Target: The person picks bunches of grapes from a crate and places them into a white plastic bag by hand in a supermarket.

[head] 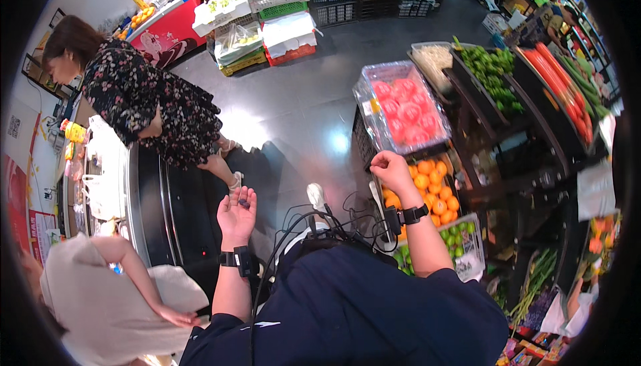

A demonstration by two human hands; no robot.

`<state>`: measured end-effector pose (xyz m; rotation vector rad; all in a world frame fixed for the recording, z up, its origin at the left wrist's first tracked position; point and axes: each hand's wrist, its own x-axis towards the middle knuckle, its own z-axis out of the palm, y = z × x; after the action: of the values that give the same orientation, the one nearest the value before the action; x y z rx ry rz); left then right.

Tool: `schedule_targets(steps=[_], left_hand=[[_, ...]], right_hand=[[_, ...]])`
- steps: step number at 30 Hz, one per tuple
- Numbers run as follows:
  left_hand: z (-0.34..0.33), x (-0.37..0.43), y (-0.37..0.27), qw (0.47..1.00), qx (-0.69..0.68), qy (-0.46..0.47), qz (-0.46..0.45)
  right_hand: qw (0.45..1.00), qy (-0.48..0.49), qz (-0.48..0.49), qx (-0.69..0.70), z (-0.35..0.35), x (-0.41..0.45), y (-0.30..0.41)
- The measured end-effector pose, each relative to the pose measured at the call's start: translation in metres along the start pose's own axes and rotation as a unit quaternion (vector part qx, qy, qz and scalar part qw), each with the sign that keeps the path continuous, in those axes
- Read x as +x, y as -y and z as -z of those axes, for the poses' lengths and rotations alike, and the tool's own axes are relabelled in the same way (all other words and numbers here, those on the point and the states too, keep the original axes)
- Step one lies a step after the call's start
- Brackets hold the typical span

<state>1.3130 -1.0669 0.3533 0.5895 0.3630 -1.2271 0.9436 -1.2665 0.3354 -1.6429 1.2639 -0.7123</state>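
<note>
My left hand (pixel 236 218) is palm up, fingers stretched out, with a small dark purple fruit (pixel 244 204), perhaps a grape, lying at the base of the fingers. My right hand (pixel 393 171) hovers over the near edge of a plastic-covered crate (pixel 370 110) of round red fruit (pixel 408 110). Its fingers are curled in towards the thumb, and I see nothing held between them. Just below that hand, oranges (pixel 435 190) fill a box. Both wrists wear black straps with small devices.
Green limes (pixel 458 238) sit in a basket by my right forearm. Tiered shelves hold green peppers (pixel 493 73) and carrots (pixel 561 95). A person in a floral dress (pixel 150 95) stands ahead left; another in beige (pixel 115 296) is close left. Cables (pixel 300 220) hang before my waist.
</note>
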Motion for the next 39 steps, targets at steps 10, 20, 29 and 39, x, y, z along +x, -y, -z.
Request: schedule_targets(steps=[10,20,29,39], left_hand=[[-0.19,0.254,-0.064,0.999,0.006,0.046,0.015],[-0.284,0.482,-0.129,0.998,-0.042,0.007,-0.039],[-0.329,0.601,-0.233,0.98,-0.126,-0.014,-0.152],[-0.376,0.761,-0.408,0.973,-0.148,-0.028,-0.177]], right_hand=[[1.0,-0.018,-0.011,0.003,-0.006,0.281,0.082],[1.0,0.001,-0.026,-0.014,-0.035,0.585,0.07],[0.983,0.14,0.08,-0.083,-0.145,0.858,0.198],[0.981,0.193,-0.015,-0.025,-0.302,1.041,0.276]])
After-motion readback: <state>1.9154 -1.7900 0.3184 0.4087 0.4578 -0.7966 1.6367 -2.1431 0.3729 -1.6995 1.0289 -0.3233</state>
